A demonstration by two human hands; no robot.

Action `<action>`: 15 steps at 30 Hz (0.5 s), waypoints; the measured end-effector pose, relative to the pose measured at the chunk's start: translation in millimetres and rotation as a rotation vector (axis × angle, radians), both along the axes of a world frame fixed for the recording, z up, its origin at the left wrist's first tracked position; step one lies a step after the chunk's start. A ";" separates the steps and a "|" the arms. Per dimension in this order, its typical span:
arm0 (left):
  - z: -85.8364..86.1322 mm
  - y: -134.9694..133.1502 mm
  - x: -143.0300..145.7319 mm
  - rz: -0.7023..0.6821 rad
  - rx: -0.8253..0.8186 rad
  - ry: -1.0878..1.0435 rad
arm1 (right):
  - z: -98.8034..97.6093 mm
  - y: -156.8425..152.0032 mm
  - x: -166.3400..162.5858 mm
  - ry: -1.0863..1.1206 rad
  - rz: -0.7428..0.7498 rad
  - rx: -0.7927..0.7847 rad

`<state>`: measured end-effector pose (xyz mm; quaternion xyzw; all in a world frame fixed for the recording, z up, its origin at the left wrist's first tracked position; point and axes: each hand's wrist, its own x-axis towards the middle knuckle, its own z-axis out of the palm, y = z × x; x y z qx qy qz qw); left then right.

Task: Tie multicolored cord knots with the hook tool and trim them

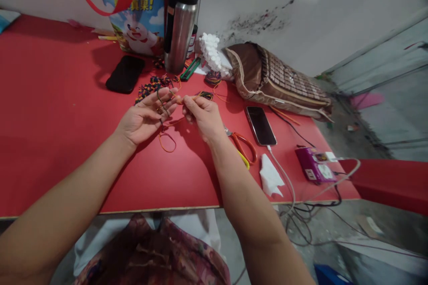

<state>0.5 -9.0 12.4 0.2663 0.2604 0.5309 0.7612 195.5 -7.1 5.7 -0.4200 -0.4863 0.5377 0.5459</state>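
Palm up, my left hand (143,118) has a dark, multicoloured cord (162,106) looped round its half-curled fingers. Its fingertips meet those of my right hand (203,116), which is closed in a pinch on the cord, by a small orange piece whose kind I cannot make out. A loose loop of orange and dark red cord (167,142) hangs below the left hand onto the red table (160,182). Just behind the left fingers lies a heap of knotted multicoloured cord pieces (152,89). A flat hank of dark cord (204,95) rests beyond the right hand.
Orange-handled scissors (245,147), a charging phone (261,125) and a crumpled tissue (270,176) lie right of my right arm. Behind stand a steel flask (180,35) and a printed bag (137,26). A black phone (125,74), a green cutter (190,69) and a brown cushion (277,80) are also there.
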 end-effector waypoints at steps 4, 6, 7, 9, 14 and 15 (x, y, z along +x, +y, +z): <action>2.7 -0.9 0.9 0.038 -0.078 0.026 | 0.5 -1.4 -3.5 0.038 -0.001 -0.010; 0.3 -0.7 2.2 0.013 -0.062 0.078 | 2.2 -1.7 -3.7 0.070 -0.002 -0.005; -1.5 -0.5 3.0 -0.008 -0.043 0.106 | 3.0 -1.7 -3.2 0.075 -0.006 0.001; -5.0 -0.5 4.4 -0.067 -0.008 0.159 | 3.8 -1.0 -1.2 0.073 -0.019 0.016; -7.7 -4.4 3.1 -0.280 0.067 0.242 | -1.8 4.6 5.2 0.040 -0.064 0.045; -7.3 -5.5 2.4 -0.324 0.088 0.241 | -3.9 6.2 6.2 0.014 -0.084 0.058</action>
